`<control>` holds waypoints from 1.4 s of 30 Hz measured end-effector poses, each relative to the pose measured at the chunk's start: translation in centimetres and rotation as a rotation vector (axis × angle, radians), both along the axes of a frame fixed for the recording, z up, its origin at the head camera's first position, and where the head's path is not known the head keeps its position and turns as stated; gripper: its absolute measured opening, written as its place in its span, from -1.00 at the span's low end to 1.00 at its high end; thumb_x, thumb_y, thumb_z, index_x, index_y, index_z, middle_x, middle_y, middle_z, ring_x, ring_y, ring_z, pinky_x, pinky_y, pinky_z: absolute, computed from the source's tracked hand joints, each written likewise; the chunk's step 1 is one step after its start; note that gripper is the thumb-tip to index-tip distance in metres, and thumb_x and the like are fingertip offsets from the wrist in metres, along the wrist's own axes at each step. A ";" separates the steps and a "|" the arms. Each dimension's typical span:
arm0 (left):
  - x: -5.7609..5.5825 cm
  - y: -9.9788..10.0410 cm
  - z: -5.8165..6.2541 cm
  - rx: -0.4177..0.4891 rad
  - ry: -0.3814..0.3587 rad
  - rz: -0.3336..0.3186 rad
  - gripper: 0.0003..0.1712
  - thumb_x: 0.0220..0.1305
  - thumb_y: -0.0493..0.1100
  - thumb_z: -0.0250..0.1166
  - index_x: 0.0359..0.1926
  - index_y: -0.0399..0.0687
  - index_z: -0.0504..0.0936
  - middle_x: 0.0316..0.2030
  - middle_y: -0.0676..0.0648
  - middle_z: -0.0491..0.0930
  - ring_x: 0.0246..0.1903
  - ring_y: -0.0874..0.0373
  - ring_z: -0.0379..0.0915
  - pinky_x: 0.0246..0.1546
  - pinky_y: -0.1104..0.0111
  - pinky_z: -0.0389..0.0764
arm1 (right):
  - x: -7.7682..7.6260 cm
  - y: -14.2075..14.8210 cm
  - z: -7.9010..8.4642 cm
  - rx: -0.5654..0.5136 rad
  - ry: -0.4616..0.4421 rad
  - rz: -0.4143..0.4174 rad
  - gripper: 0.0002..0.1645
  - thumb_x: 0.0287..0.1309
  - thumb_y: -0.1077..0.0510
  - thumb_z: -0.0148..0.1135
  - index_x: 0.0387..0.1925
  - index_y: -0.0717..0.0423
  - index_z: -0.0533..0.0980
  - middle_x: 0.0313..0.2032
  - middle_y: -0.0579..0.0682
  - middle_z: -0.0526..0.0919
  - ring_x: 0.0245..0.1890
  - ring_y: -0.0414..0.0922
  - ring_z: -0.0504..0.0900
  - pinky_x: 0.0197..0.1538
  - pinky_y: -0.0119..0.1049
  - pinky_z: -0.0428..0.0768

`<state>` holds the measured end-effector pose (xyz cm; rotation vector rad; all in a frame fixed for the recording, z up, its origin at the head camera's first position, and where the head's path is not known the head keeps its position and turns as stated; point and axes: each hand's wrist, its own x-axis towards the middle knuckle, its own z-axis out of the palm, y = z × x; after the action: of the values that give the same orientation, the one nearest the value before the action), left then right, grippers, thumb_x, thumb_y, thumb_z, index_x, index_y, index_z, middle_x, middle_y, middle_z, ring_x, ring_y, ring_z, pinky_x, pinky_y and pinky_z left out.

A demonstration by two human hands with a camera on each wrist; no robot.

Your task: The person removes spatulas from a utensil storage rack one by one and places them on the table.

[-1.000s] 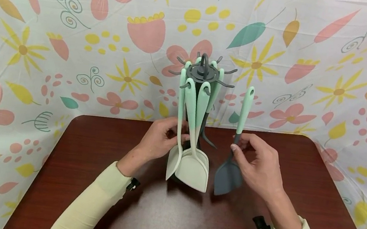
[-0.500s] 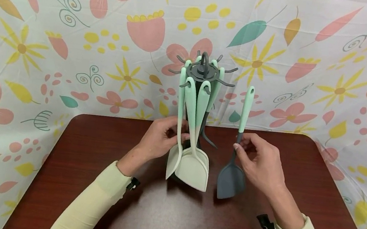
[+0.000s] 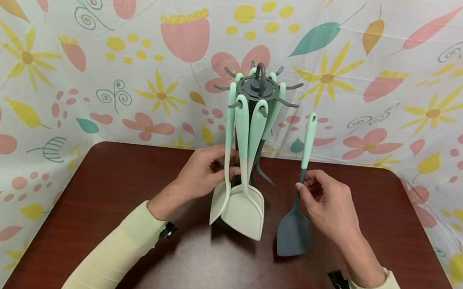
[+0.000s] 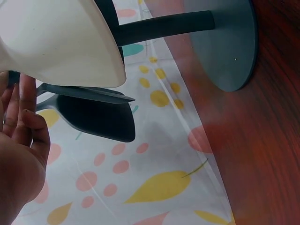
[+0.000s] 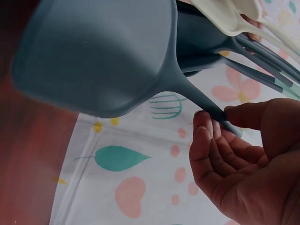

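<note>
In the head view my right hand [image 3: 329,205] pinches a grey turner [image 3: 295,235] by its neck, below the mint-green handle. The turner is nearly upright, blade down, apart from the utensil stand. The right wrist view shows its broad blade [image 5: 103,51] close up, with thumb and fingertips at the neck. My left hand [image 3: 201,172] reaches behind the cream utensils and grips the dark utensil stand [image 3: 259,88] around its post; the fingers are partly hidden. Cream turner-like utensils [image 3: 246,213] hang at the stand's front, and grey ones hang behind.
The stand's hooks [image 3: 286,104] spread outward at the top, some on the right bare. Its round base [image 4: 229,51] rests on the dark red-brown table [image 3: 118,188]. A flower-printed cloth [image 3: 142,82] hangs behind the table's back edge.
The turner has moved slightly right and toward me, away from the stand, and its blade has turned to face me more. The left hand and stand have stayed put.
</note>
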<state>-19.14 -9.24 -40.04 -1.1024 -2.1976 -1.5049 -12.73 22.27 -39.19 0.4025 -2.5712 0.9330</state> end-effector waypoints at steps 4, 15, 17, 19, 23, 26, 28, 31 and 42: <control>0.0 0.0 0.0 -0.002 0.006 0.000 -0.86 0.38 -0.22 0.48 -0.08 -0.02 0.74 -0.40 0.09 0.61 -0.49 0.22 0.49 -0.45 0.36 0.52 | -0.1 0.0 -0.2 0.016 -0.023 -0.011 -0.88 0.36 0.24 0.43 -0.11 0.12 0.66 -0.38 -0.09 0.70 -0.47 -0.19 0.64 -0.40 -0.35 0.56; -0.1 0.0 0.1 0.001 0.003 0.004 -0.83 0.37 -0.21 0.50 -0.05 -0.02 0.76 -0.36 0.08 0.64 -0.47 0.22 0.49 -0.44 0.35 0.51 | -0.5 0.4 -0.9 0.024 -0.167 -0.033 -0.89 0.38 0.21 0.42 -0.15 0.15 0.64 -0.37 -0.03 0.72 -0.44 -0.13 0.62 -0.41 -0.30 0.53; -0.2 0.0 0.1 0.004 0.004 0.000 -0.83 0.37 -0.21 0.50 -0.05 -0.02 0.76 -0.36 0.08 0.64 -0.48 0.21 0.49 -0.45 0.35 0.51 | -0.5 0.5 -1.0 0.024 -0.206 -0.030 -0.90 0.39 0.21 0.41 -0.16 0.15 0.64 -0.37 -0.02 0.72 -0.44 -0.12 0.62 -0.42 -0.30 0.54; -0.2 0.0 0.0 0.006 0.007 -0.001 -0.82 0.36 -0.22 0.50 -0.04 -0.03 0.76 -0.36 0.08 0.64 -0.48 0.22 0.48 -0.45 0.35 0.51 | -0.5 0.6 -1.1 0.027 -0.245 -0.024 -0.91 0.40 0.21 0.40 -0.16 0.15 0.64 -0.38 -0.02 0.72 -0.45 -0.12 0.61 -0.42 -0.29 0.54; -0.3 0.0 -0.1 0.006 0.013 0.003 -0.80 0.35 -0.21 0.51 -0.03 -0.04 0.77 -0.34 0.08 0.64 -0.47 0.23 0.50 -0.44 0.36 0.52 | -0.6 0.7 -1.3 0.036 -0.312 -0.010 -0.89 0.40 0.22 0.39 -0.15 0.18 0.63 -0.38 -0.01 0.74 -0.47 -0.13 0.66 -0.42 -0.27 0.56; -0.3 0.0 -0.1 0.006 0.016 0.006 -0.80 0.34 -0.22 0.52 -0.03 -0.04 0.77 -0.34 0.08 0.64 -0.47 0.23 0.50 -0.43 0.37 0.52 | -0.7 0.9 -1.6 0.035 -0.360 0.003 -0.87 0.41 0.22 0.38 -0.13 0.22 0.61 -0.37 0.00 0.74 -0.49 -0.17 0.69 -0.42 -0.26 0.58; -0.3 0.0 -0.1 0.007 0.017 0.004 -0.79 0.34 -0.22 0.52 -0.03 -0.05 0.77 -0.35 0.08 0.64 -0.47 0.23 0.49 -0.44 0.37 0.51 | -0.7 1.0 -1.8 0.031 -0.389 0.010 -0.86 0.42 0.23 0.37 -0.13 0.24 0.60 -0.37 0.01 0.74 -0.50 -0.19 0.71 -0.42 -0.26 0.59; -0.2 0.0 0.0 0.009 0.019 0.003 -0.79 0.34 -0.23 0.52 -0.03 -0.05 0.77 -0.36 0.07 0.63 -0.48 0.22 0.48 -0.45 0.36 0.50 | -0.8 1.2 -2.1 0.028 -0.419 0.015 -0.86 0.42 0.23 0.35 -0.14 0.26 0.59 -0.38 0.02 0.73 -0.51 -0.20 0.71 -0.42 -0.27 0.59; -0.2 0.1 0.0 0.016 0.029 0.004 -0.79 0.34 -0.23 0.52 -0.03 -0.03 0.77 -0.35 0.07 0.63 -0.48 0.21 0.45 -0.46 0.36 0.48 | -0.9 1.3 -3.6 0.027 -0.492 0.044 -0.85 0.44 0.22 0.35 -0.13 0.27 0.58 -0.39 0.00 0.70 -0.48 -0.09 0.72 -0.47 -0.26 0.57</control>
<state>-19.38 -9.16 -40.03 -1.1076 -2.1641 -1.4927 -13.60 23.58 -42.81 0.2613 -3.0268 1.1298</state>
